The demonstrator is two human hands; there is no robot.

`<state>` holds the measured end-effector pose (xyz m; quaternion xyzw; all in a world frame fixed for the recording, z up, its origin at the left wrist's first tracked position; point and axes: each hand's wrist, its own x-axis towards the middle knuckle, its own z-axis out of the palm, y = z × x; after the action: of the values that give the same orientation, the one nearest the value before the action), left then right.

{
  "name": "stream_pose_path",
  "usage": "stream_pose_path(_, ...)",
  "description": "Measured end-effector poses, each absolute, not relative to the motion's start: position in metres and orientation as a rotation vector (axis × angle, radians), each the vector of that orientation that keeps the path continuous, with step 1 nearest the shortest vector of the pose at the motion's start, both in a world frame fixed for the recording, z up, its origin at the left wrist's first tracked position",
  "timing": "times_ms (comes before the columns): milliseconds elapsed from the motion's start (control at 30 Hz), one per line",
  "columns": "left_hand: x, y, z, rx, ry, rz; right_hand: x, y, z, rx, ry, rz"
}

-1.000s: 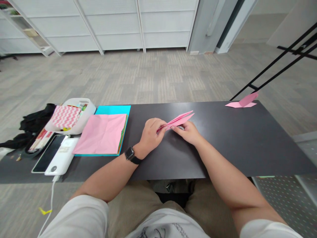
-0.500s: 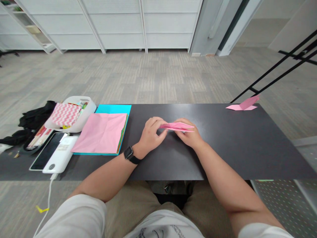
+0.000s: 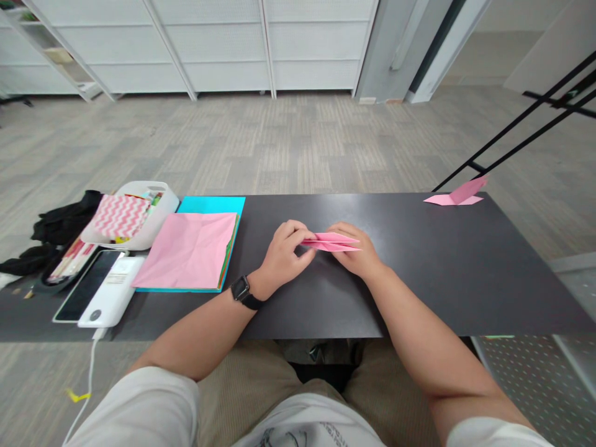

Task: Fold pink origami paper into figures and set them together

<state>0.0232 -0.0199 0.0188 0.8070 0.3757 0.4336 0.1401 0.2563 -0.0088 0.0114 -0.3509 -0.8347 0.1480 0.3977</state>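
A narrow folded pink paper (image 3: 333,241) lies across between my two hands above the dark table. My left hand (image 3: 288,248), with a black watch on its wrist, pinches the paper's left end between thumb and fingers. Behind and under the right part of the paper is my right hand (image 3: 356,250), its fingers partly hidden by the paper; it grips that side. A second folded pink paper piece (image 3: 459,195), with a raised flap, rests at the table's far right corner.
On the left are a stack of coloured sheets topped with pink paper (image 3: 190,248), a white basket (image 3: 161,226), a white power bank (image 3: 112,292) with a cable, a phone (image 3: 86,288) and black cloth (image 3: 69,217). A black metal frame (image 3: 516,133) stands beyond the table's right end.
The folded paper has tilted and turned a little between my hands, showing more of its upper face and a gap between its layers. Both hands stay in nearly the same place.
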Motion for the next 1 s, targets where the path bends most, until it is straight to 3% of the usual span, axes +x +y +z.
stream_pose_path(367, 0.0226, -0.0201, 0.0187, 2.154, 1.086, 1.435, 0.25, -0.0145, 0.016, -0.902, -1.986, 0.346)
stream_pose_path(1000, 0.0291, -0.0197, 0.0138, 2.203, 1.069, 1.326, 0.2477, -0.0158, 0.018, -0.865, -2.036, 0.297)
